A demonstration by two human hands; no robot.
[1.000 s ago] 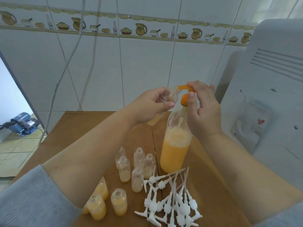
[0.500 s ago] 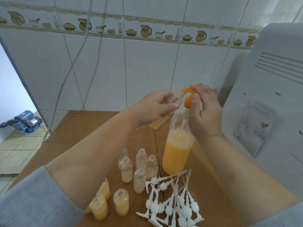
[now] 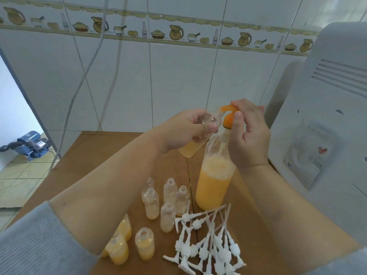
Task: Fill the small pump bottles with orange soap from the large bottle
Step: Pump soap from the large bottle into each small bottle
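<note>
Two hands meet above the large bottle (image 3: 213, 187): the right hand (image 3: 248, 133) curls over its orange pump head (image 3: 228, 116), the left hand (image 3: 190, 130) grasps a tilted small bottle (image 3: 195, 146) at the spout. Open small bottles (image 3: 168, 199) and white pumps (image 3: 208, 243) lie just left of and before the large bottle.

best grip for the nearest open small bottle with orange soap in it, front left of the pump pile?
Take the small bottle round its straight cylindrical body, below the shoulder, coming in from the side facing the person. It stands upright with its neck open, so a side grip keeps the soap level. Another filled bottle stands close on its left and the pump heads lie to its right, so both flanks look tight.
</note>
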